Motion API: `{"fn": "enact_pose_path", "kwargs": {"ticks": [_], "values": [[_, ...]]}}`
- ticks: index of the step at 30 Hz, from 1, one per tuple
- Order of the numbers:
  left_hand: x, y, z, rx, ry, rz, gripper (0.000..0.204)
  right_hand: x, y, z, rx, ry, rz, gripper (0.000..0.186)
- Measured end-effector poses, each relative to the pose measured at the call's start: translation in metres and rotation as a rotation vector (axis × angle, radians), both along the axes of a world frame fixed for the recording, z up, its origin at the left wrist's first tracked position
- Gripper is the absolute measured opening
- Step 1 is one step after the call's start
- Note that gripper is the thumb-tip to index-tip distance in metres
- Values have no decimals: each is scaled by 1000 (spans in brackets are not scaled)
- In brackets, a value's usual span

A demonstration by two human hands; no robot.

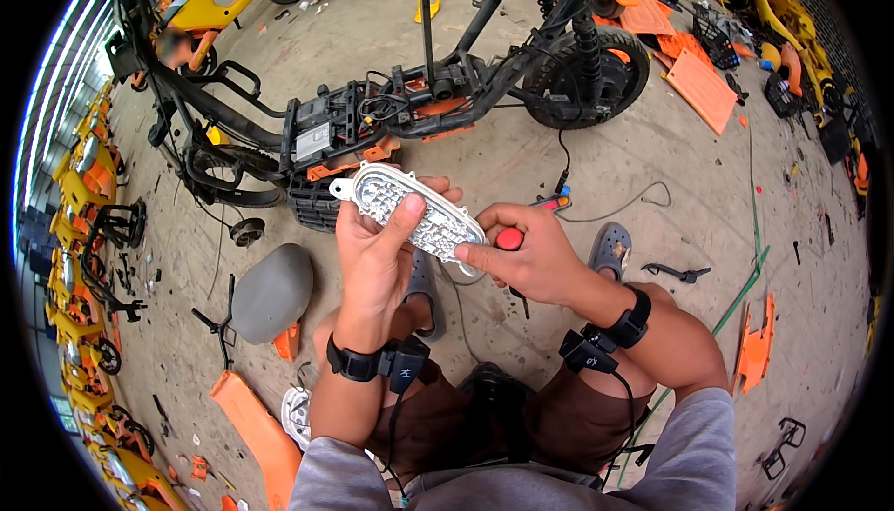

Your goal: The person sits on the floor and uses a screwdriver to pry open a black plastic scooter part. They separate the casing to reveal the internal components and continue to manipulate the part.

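In my left hand (386, 241) I hold a lamp unit (433, 227), a long oval, clear and silvery, with a faceted inside and small mounting tabs on its rim. The left thumb lies across its face and the fingers go behind it. My right hand (535, 255) has its thumb on the lamp's near right end. Curled in that same hand is a screwdriver (509, 238); its red handle end sticks up and a thin dark shaft shows below the fingers.
Ahead stands a stripped black scooter frame (438, 92) with a rear wheel (596, 78). A grey saddle (272, 293) and an orange panel (256, 432) lie to my left. Coloured-handled pliers (557, 202) lie beyond my right hand. Orange panels (700, 92) are at far right; yellow scooters line the left.
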State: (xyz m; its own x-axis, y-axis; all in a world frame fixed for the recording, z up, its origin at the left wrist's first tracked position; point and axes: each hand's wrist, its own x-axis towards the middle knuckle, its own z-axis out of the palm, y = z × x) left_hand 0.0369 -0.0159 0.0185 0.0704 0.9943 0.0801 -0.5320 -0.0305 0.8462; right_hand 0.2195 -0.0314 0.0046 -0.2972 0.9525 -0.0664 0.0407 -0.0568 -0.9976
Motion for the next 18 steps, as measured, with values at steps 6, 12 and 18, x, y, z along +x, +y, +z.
{"fn": "enact_pose_path", "kwargs": {"ticks": [6, 12, 18], "values": [[2, -1, 2, -4, 25, 21, 32, 1, 1, -3, 11, -5, 7, 27], [1, -2, -2, 11, 19, 20, 33, 1, -1, -4, -24, 14, 7, 26], [1, -3, 2, -12, 21, 34, 35, 0, 1, -5, -3, 12, 19, 25]]}}
